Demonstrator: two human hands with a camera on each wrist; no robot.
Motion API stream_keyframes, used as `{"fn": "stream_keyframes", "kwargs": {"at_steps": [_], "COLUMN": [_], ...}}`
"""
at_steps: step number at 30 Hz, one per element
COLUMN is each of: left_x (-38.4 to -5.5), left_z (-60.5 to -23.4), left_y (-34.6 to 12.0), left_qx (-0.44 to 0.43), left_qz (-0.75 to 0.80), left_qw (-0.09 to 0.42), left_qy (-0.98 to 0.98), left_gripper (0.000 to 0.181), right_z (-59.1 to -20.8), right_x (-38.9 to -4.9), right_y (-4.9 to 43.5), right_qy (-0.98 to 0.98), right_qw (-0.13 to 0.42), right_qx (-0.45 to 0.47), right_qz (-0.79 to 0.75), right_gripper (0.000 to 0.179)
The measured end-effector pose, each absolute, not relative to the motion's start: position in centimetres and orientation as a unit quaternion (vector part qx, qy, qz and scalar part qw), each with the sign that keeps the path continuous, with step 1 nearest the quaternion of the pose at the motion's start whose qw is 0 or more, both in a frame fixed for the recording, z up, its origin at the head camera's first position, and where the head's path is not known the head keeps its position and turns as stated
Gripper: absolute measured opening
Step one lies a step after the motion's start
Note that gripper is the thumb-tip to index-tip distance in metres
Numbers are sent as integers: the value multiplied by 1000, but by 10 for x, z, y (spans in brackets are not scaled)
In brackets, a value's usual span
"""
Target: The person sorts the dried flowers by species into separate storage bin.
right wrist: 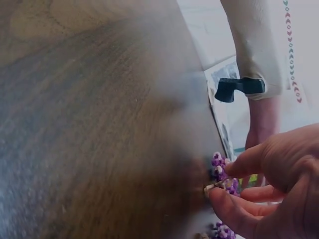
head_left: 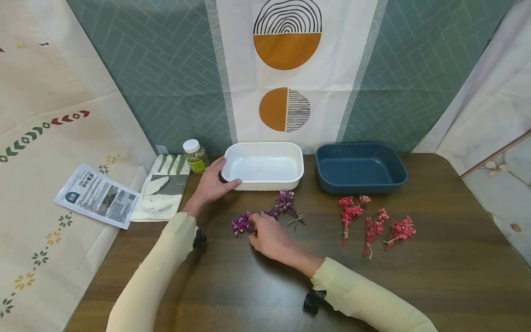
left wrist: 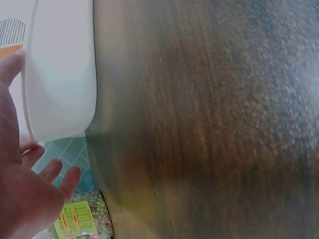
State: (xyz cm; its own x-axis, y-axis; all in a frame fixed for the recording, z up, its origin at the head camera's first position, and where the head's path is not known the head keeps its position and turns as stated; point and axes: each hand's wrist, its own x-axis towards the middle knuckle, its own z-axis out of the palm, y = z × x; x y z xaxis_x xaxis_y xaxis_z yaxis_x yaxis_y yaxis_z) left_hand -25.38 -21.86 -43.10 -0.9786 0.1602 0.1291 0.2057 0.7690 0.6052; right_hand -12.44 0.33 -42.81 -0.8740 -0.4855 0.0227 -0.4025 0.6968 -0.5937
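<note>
My left hand (head_left: 213, 186) rests at the left end of a white rectangular dish (head_left: 265, 185), fingers along its side and thumb at the front rim. In the left wrist view the thumb meets the dish's edge while the other fingers hang loosely past its corner. Thumb and fingers of my right hand (head_left: 271, 238) pinch a small bunch of purple dried flowers (head_left: 242, 224) low over the table, its blossoms pointing left; the stem (right wrist: 212, 188) shows between the fingertips. Beyond that hand lies more of the purple flowers (head_left: 285, 202), with a tied stem end (head_left: 297, 221) toward the right.
A dark blue dish (head_left: 361, 188) stands right of the white one. Before it lie 3 pink dried flower bunches (head_left: 374, 229). At left are a white-lidded jar (head_left: 196, 157), a folded white cloth piece with green and grey patches (head_left: 159, 203) and a printed packet (head_left: 99, 196).
</note>
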Motion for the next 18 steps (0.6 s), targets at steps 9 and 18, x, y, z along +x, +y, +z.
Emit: {"fn": "stream_keyframes", "kwargs": {"at_steps": [9, 18], "left_x": [-253, -253], "left_z": [-431, -431], "left_y": [-218, -217], "left_qx": [-92, -98], "left_qz": [-329, -327], "left_qw": [36, 40], "left_qy": [-939, -939], "left_gripper": [96, 95], "right_z": [-437, -441], "right_x": [-125, -124], "right_y": [0, -2], "right_qy": [905, 896], "right_qw": [45, 60], "right_qx": [-248, -247], "right_qz": [-341, -364], "right_gripper": [45, 53]}}
